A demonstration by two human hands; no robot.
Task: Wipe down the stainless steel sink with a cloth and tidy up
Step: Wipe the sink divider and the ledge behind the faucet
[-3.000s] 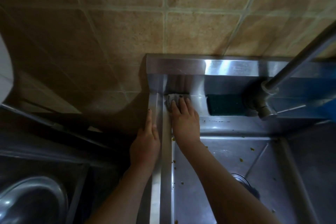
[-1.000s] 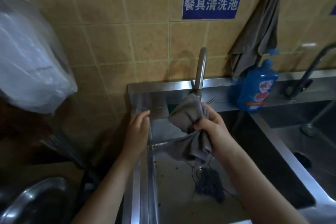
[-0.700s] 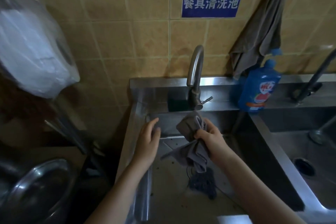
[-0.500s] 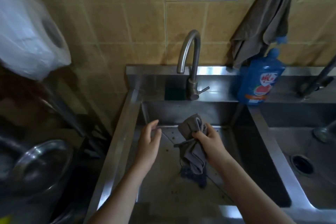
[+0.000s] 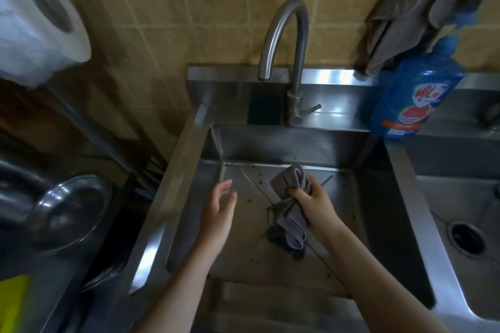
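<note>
The stainless steel sink (image 5: 292,143) fills the middle of the head view, its basin floor speckled with small food crumbs. My right hand (image 5: 315,204) grips a bunched grey cloth (image 5: 290,199) over the basin, and the cloth's tail hangs down toward the drain, which it mostly hides. My left hand (image 5: 219,204) hovers over the left part of the basin with its fingers relaxed, holding nothing. A curved steel faucet (image 5: 293,62) rises from the back ledge.
A dark sponge (image 5: 263,113) lies on the back ledge left of the faucet. A blue detergent bottle (image 5: 414,97) stands at the right, under a hanging grey towel (image 5: 422,8). A second basin (image 5: 465,232) lies right; a paper roll (image 5: 35,21) and metal bowl (image 5: 67,211) left.
My right hand lifted the cloth off the back left corner and carried it down over the basin. My left hand left the sink's left rim and now hovers inside the basin.
</note>
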